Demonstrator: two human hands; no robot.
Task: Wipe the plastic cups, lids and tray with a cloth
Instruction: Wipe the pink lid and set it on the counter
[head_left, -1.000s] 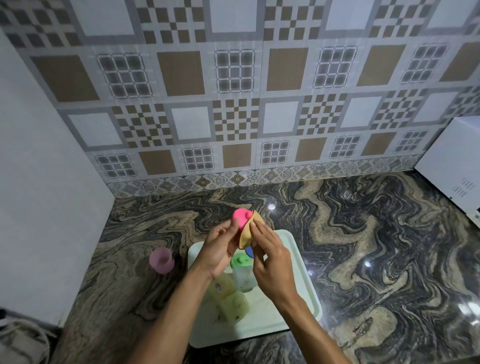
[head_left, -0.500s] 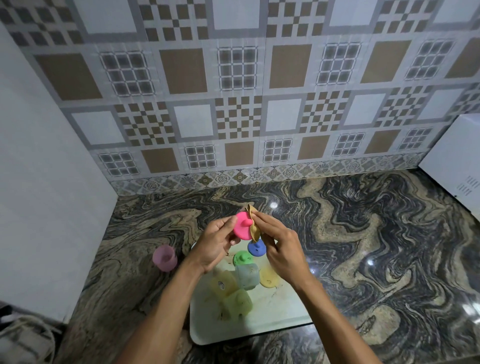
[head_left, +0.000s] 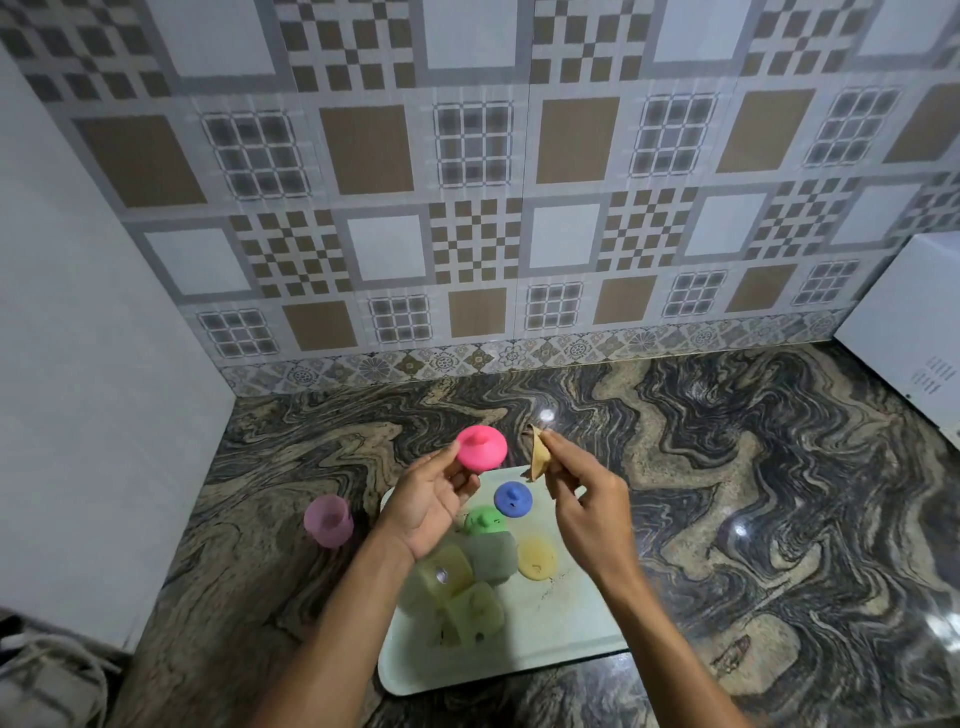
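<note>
A pink lid (head_left: 481, 448) is pinched at its lower edge by the fingertips of the left hand (head_left: 427, 506), held up above the far end of a pale tray (head_left: 550, 644). A small tan cloth (head_left: 538, 453) is gripped between thumb and fingers of the right hand (head_left: 589, 512), just beside the lid but apart from it. On the tray are a blue lid (head_left: 512, 499), a green lid (head_left: 484, 521) and a yellow lid (head_left: 536, 557), with several translucent cups (head_left: 470, 582) lying crowded on their sides near the left wrist. A pink cup (head_left: 328, 519) stands on the marble counter (head_left: 727, 467), off the tray to the left.

Wiping of the pink lid appears to be paused or just finished; the other lids, the cups on the tray and the tray itself are probably left to do, which cannot be confirmed from their look.

Several slips are possible from here. The lid is held only by a light pinch at its rim, so it could be flicked out of the fingers if the cloth is pressed hard against it. If it is dropped, the lids below could be knocked about. The cups, lying on their sides, could be rolled off the tray by the left forearm as it is lowered. The cloth is small and bunched, so parts of the lid may be missed.
</note>
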